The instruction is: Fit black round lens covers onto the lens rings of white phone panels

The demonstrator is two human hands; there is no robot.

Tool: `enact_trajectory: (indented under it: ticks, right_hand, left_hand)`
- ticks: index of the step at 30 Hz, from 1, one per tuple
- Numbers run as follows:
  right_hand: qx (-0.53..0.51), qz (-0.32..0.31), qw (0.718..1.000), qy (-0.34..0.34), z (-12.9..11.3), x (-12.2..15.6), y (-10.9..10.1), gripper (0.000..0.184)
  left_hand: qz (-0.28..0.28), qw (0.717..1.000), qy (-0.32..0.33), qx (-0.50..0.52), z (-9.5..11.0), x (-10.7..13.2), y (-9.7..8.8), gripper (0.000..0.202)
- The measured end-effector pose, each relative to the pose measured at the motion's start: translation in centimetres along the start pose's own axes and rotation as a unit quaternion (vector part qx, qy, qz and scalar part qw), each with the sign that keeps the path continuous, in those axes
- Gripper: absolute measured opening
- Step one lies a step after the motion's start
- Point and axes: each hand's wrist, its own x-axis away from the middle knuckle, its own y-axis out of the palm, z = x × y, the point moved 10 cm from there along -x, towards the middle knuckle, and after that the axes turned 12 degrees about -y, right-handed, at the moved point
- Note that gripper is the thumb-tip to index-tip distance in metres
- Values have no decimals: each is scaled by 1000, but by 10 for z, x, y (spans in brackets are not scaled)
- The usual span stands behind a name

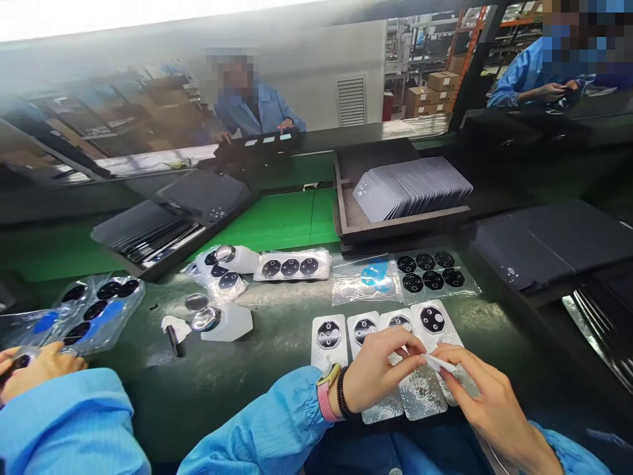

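My left hand (pixel 383 366), with a pink and yellow watch band and a dark beaded bracelet, is closed in a pinch at one edge of a thin white piece (pixel 439 363). The fingers of my right hand (pixel 487 386) are pinched on its other side. What exactly the piece is, I cannot tell. Under and behind my hands lie several shiny silvery panels in a row, each with a dark octagonal plate; the leftmost panel (pixel 321 353) and the rightmost plate (pixel 432 318) show well. My hands partly cover the middle panels.
Behind are clear bags of dark discs (pixel 430 272), a blue-marked bag (pixel 363 284) and a dark tray (pixel 395 231) of upright grey panels (pixel 420 188). White bottles (pixel 230 323) and a black marker (pixel 174 341) stand or lie left. A co-worker's hand (pixel 42 369) is far left.
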Motion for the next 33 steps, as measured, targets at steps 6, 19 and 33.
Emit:
enact_trajectory:
  ticks: [6, 19, 33]
  right_hand:
    - [-142, -65, 988, 3, 16, -22, 13, 45]
    - [-344, -237, 889, 188, 39, -42, 85, 51]
    - [-127, -267, 953, 71, 23, -73, 66, 33]
  left_hand:
    - [44, 997, 54, -40, 9, 2, -12, 25]
    - [61, 965, 148, -208, 7, 10, -16, 26]
    - [125, 934, 190, -277, -2, 6, -20, 24]
